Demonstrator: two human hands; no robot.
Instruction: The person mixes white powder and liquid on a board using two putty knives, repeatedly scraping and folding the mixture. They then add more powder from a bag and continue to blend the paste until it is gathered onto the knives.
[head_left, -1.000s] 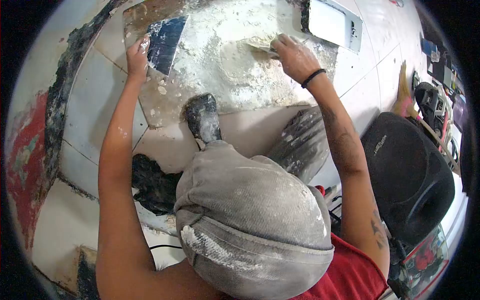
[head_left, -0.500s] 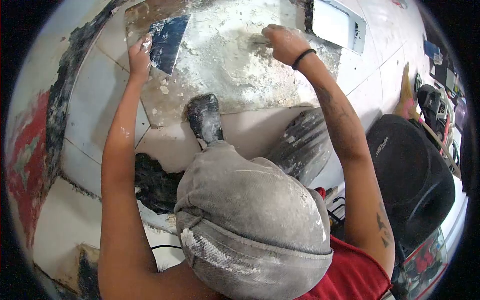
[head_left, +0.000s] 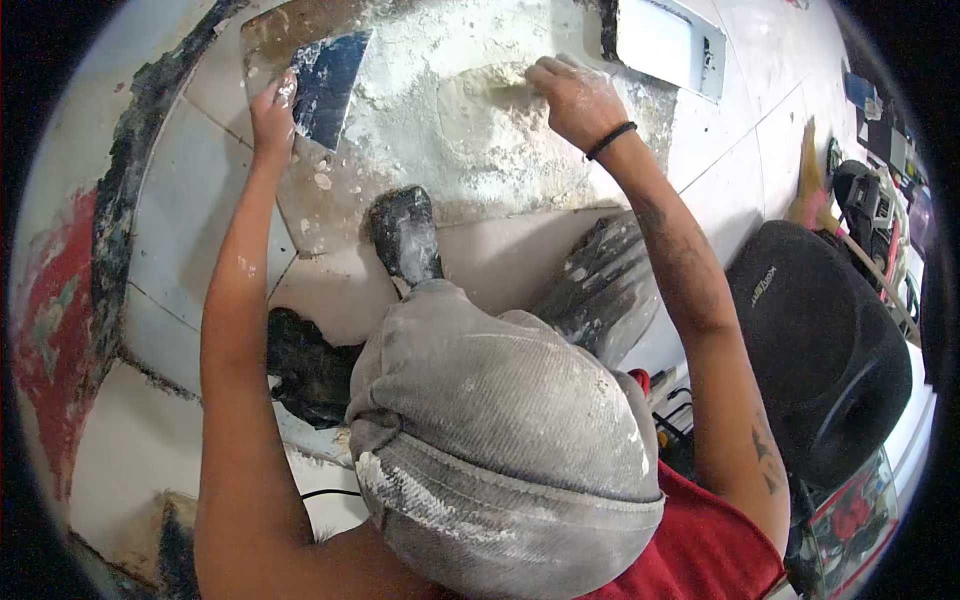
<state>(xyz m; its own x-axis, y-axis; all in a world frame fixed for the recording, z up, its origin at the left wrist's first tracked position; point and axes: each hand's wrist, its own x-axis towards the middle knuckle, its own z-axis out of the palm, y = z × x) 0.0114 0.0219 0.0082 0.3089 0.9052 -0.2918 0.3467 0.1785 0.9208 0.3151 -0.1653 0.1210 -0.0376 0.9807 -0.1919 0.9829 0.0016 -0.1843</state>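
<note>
My left hand (head_left: 272, 112) grips the edge of a wide dark-blue scraper blade (head_left: 328, 82) smeared with white, held against a putty-covered board (head_left: 330, 205) on the floor. My right hand (head_left: 572, 98), with a black band at the wrist, is closed on a small putty knife and presses into the white putty heap (head_left: 480, 120) in the board's middle. Most of the knife is hidden under the fingers. My bent knee in dusty grey trousers (head_left: 500, 440) fills the foreground.
My two putty-stained shoes (head_left: 405, 235) (head_left: 600, 285) stand at the board's near edge on white tiles. A white box (head_left: 665, 40) lies beyond the board. A black speaker (head_left: 815, 350) sits to the right, with a broom (head_left: 810, 185) and clutter behind it.
My right hand swept left and away across the putty heap, then settled on its top. My left hand and the blade stayed almost where they were.
</note>
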